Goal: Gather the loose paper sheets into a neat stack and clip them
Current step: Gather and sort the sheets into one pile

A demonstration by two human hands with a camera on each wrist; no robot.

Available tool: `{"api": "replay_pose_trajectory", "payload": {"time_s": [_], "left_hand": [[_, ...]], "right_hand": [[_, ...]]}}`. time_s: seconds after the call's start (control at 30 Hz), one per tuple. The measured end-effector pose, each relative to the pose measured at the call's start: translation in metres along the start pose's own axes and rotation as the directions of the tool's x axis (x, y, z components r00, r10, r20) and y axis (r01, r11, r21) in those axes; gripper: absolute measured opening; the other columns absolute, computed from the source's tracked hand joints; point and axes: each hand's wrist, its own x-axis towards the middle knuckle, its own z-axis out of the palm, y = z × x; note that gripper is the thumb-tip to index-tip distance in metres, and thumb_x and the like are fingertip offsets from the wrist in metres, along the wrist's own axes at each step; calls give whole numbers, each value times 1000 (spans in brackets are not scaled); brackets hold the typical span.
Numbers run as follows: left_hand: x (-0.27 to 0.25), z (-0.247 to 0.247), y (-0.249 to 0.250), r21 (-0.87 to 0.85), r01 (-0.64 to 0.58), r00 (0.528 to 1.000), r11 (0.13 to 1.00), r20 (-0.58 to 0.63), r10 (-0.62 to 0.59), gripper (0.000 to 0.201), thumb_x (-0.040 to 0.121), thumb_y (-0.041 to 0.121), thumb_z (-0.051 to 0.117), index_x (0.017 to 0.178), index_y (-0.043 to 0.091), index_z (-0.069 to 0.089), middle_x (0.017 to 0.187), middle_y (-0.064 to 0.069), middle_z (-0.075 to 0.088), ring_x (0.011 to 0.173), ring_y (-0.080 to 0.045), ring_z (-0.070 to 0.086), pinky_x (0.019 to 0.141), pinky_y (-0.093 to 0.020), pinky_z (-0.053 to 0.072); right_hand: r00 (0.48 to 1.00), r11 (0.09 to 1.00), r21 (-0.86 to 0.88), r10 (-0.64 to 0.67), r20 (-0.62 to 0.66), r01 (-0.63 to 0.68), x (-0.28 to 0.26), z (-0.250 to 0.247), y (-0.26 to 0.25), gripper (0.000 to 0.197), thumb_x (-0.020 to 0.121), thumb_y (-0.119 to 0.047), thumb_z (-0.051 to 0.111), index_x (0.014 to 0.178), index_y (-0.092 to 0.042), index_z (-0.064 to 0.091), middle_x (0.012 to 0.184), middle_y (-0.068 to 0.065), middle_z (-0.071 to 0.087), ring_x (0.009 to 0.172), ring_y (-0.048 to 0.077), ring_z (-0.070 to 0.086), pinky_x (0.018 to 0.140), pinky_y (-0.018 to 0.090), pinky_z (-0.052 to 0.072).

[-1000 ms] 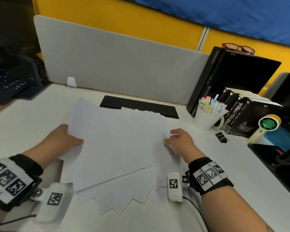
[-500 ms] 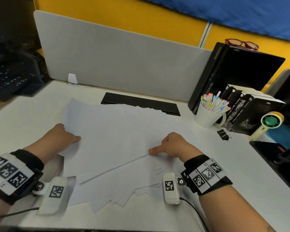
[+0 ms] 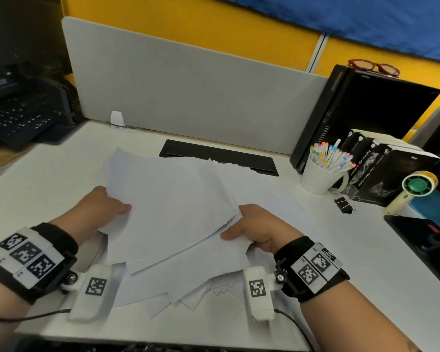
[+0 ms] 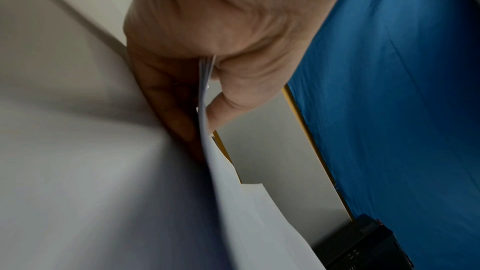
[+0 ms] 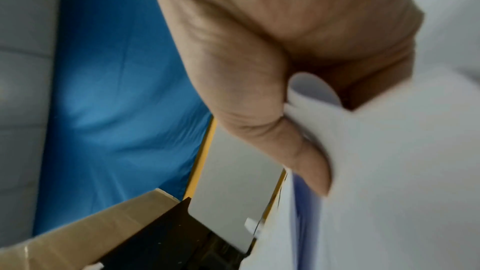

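The paper sheets (image 3: 173,214) lie fanned and uneven on the white desk (image 3: 36,179), between the two hands. The left hand (image 3: 97,212) grasps their left edge at about 9 o'clock of the pile, thumb on top and fingers (image 4: 171,98) underneath, several edges pinched together. The right hand (image 3: 259,229) grips the right edge at about 3 o'clock, thumb on top, with a corner curling against the palm in the right wrist view. More loose corners stick out toward 6 o'clock, between the wrists. The black binder clip (image 3: 344,205) sits on the desk at roughly 2 o'clock from the right hand, well apart from it, just in front of the white cup of pens (image 3: 318,179).
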Motion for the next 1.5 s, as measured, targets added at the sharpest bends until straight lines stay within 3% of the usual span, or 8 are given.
{"api": "replay_pose_trajectory", "payload": {"time_s": [0.13,0.37,0.63,0.8,1.07,1.2,1.37,1.5], "left_hand": [[0,-2,-1,-32,-14,1000,999,-2,14,48,91,11,74,131,-5,53,123,-23,61,105,-39,58,86,-43,44],[0,2,-1,-82,2,1000,997,22,0,52,91,13,74,134,-5,50,124,-21,60,106,-40,58,86,-43,45],[-4,0,-1,-165,-3,999,986,35,9,30,93,8,72,116,2,54,112,-17,58,99,-35,55,86,-43,43],[2,-9,-2,-108,4,1000,994,7,-3,54,89,11,77,133,-5,52,127,-24,62,109,-43,60,94,-49,48],[5,-2,-4,-77,-6,992,997,123,16,44,88,18,77,125,3,57,119,-17,67,107,-41,63,97,-52,51],[2,2,-7,-251,52,981,967,195,-2,38,98,27,66,129,6,59,120,-16,69,99,-36,68,83,-45,56],[-15,1,5,-452,146,956,880,292,-8,63,97,70,36,108,18,68,94,-8,79,78,-28,76,63,-36,54],[-21,5,4,-422,96,946,902,321,49,48,84,51,74,123,23,69,111,-7,78,99,-32,75,85,-46,59]], "right_hand": [[952,997,-71,-52,-302,32,9,-24,2,59,82,-5,77,135,-8,53,128,9,59,109,31,61,89,35,52],[986,998,38,-35,-160,42,13,-12,11,78,51,-5,96,118,-12,57,113,8,69,101,30,67,83,45,60],[952,995,-7,-99,-289,101,16,-17,9,65,59,1,91,113,-13,56,109,6,64,100,28,63,84,41,57],[845,961,189,-75,-530,204,21,-53,17,44,72,9,81,107,-7,59,104,17,67,81,28,64,64,31,54],[472,669,280,-120,-874,688,26,-52,19,43,87,-2,72,125,-16,58,114,3,70,101,17,70,87,27,57],[650,592,459,-150,-745,662,26,-45,14,52,83,4,75,130,-11,59,113,4,72,99,17,72,86,29,59],[921,839,441,-163,-353,318,32,-25,22,64,73,0,83,129,-10,56,120,14,70,107,33,68,93,51,56],[995,910,404,-96,-9,91,22,-10,18,66,78,-18,85,131,-12,46,118,18,70,99,36,73,76,50,62]]}}
